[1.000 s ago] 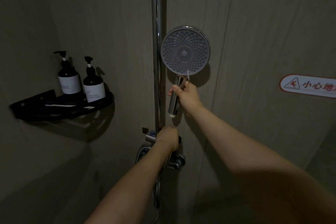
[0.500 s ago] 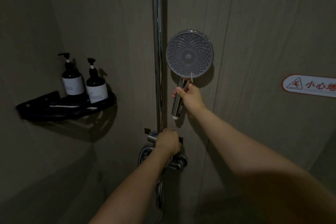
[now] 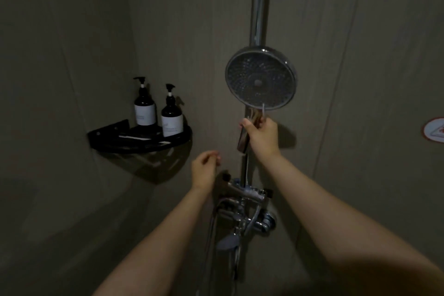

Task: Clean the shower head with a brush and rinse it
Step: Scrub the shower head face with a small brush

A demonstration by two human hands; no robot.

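Over in the corner, a black quarter-round metal shelf is hanging off the two grey walls, its curved front rim facing out. Two dark brown pump bottles with pale labels are standing upright on it, side by side toward its right end: the taller bottle sitting further back, the shorter bottle just beside it and nearer the rim. A thin white stick-like item is lying flat along the shelf in front of them; what it is, hard to tell in this dim light.

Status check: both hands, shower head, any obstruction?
Right hand gripping round chrome shower head by handle. Left hand free, above chrome mixer valve. No water or brush visible.
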